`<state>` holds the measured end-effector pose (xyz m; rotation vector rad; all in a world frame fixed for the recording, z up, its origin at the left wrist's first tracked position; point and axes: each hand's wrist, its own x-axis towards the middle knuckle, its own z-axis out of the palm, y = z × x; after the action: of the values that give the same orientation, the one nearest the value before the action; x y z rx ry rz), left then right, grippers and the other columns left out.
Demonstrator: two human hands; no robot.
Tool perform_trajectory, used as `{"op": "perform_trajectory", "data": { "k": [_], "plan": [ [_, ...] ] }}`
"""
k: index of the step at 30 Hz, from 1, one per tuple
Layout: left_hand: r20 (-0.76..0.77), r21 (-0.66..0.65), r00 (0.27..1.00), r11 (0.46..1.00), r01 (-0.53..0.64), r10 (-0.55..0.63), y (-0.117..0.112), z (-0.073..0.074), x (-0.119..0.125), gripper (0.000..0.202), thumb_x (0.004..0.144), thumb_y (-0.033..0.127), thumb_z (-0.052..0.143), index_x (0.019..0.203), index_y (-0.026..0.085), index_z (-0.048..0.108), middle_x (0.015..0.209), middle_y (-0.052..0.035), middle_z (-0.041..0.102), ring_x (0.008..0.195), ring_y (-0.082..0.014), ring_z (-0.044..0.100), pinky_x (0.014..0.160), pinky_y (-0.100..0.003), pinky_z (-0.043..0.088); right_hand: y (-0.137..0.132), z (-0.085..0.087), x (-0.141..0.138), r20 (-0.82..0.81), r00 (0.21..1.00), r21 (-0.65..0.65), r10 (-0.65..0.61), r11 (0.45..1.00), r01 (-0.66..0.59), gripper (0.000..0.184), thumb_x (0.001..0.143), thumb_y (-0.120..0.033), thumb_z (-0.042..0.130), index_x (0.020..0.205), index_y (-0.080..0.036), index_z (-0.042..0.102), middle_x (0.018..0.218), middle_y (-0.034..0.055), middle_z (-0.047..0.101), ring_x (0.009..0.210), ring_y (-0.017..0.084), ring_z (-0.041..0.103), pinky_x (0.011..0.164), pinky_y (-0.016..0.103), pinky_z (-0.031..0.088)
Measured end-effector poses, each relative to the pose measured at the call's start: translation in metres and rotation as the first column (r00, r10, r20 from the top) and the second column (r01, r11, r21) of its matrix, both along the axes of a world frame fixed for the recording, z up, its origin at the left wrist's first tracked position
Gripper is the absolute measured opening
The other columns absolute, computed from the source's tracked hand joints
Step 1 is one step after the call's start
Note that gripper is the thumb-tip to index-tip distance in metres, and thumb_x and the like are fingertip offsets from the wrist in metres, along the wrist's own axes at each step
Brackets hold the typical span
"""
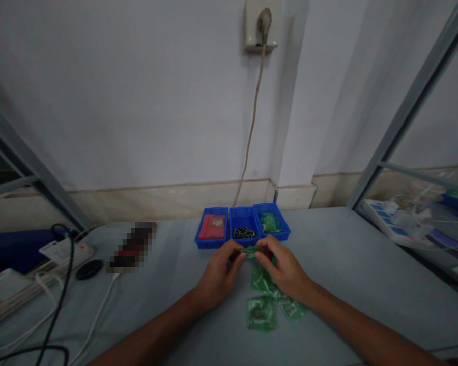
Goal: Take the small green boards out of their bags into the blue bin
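Between my two hands, just in front of the blue bins, is a small green plastic bag (249,251). My left hand (222,269) pinches its left end between thumb and fingers. The right end is pinched by my right hand (284,267). Under and beside my right hand lie more green plastic bags (262,279), and one filled green bag (261,312) rests flat nearer to me. Of the three blue bins, the left bin (196,239) holds a red packet (212,227), the middle one small black-and-silver parts (244,233), and the right one green bags (269,222).
A pixelated dark object (133,247) with a white cable (99,312) lies at the left, near a black round item (89,269) and a power strip (7,305). Grey metal posts (408,109) flank the table (339,244). A cord (254,117) hangs from a wall socket (251,30).
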<state>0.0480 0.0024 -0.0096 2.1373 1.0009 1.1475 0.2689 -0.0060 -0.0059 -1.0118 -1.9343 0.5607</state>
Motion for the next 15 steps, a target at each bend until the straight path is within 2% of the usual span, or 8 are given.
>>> {"op": "perform_trajectory", "data": {
  "k": [7, 13, 15],
  "plan": [
    [-0.015, 0.030, 1.000, 0.999, 0.023, -0.022, -0.0018, 0.0027, -0.0009, 0.024, 0.109, 0.034, 0.051, 0.095, 0.019, 0.063, 0.088, -0.0030, 0.062, 0.081, -0.0174, 0.058, 0.077, -0.029, 0.046, 0.0019, -0.0016, 0.0004, 0.029, 1.000, 0.015, -0.003, 1.000, 0.003, 0.009, 0.108, -0.030, 0.055, 0.107, -0.024, 0.061, 0.094, 0.0026, 0.062, 0.086, 0.021, 0.062, 0.079, 0.032, 0.047],
    [-0.031, 0.020, 0.999, 0.999, -0.036, 0.037, 0.0035, -0.0028, -0.0016, 0.024, 0.107, 0.037, 0.057, 0.092, 0.019, 0.064, 0.085, -0.0017, 0.062, 0.079, -0.0169, 0.058, 0.075, -0.028, 0.045, 0.0015, -0.0012, 0.0006, 0.023, 0.999, 0.016, -0.039, 0.999, 0.039, 0.007, 0.107, -0.027, 0.056, 0.104, -0.023, 0.060, 0.092, 0.0021, 0.061, 0.084, 0.020, 0.061, 0.077, 0.032, 0.046],
    [-0.023, 0.006, 0.998, 0.998, -0.055, 0.055, 0.0047, -0.0039, -0.0013, 0.021, 0.106, 0.037, 0.058, 0.097, 0.019, 0.066, 0.086, -0.0016, 0.064, 0.079, -0.0168, 0.059, 0.074, -0.028, 0.045, 0.0021, -0.0015, 0.0002, 0.012, 0.999, 0.016, -0.049, 0.999, 0.049, 0.007, 0.107, -0.028, 0.056, 0.103, -0.023, 0.060, 0.091, 0.0019, 0.061, 0.082, 0.020, 0.060, 0.077, 0.032, 0.045]
  ]
}}
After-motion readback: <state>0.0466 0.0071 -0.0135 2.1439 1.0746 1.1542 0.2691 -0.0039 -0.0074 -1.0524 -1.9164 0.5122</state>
